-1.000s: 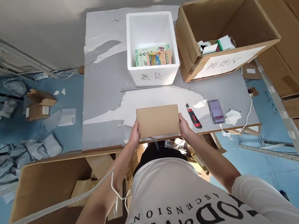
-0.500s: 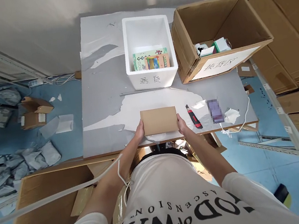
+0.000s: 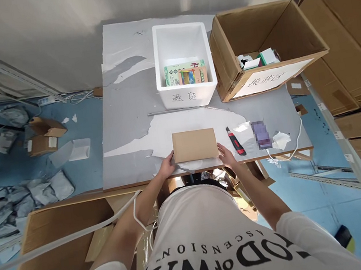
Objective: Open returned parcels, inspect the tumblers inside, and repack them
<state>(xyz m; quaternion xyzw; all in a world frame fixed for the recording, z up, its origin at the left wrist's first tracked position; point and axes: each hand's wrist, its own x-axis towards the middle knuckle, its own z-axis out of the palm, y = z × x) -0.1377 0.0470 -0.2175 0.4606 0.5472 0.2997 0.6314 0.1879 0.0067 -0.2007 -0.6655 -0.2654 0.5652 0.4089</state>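
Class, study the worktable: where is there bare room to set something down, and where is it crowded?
Widest: the left of the table, between its edge and the white box. A narrower strip lies between white box and brown carton. Crowded: front right, with cutter, crumpled paper, white cable.

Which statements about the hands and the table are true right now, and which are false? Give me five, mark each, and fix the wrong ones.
1. The box is between the left hand and the right hand. True.
2. The cutter is in the right hand. False: it lies on the table, to the right of that hand.
3. The carton stands to the right of the foam bin. True.
4. The foam bin is empty. False: printed items lie inside it.
5. A white label is on the carton's near side. True.
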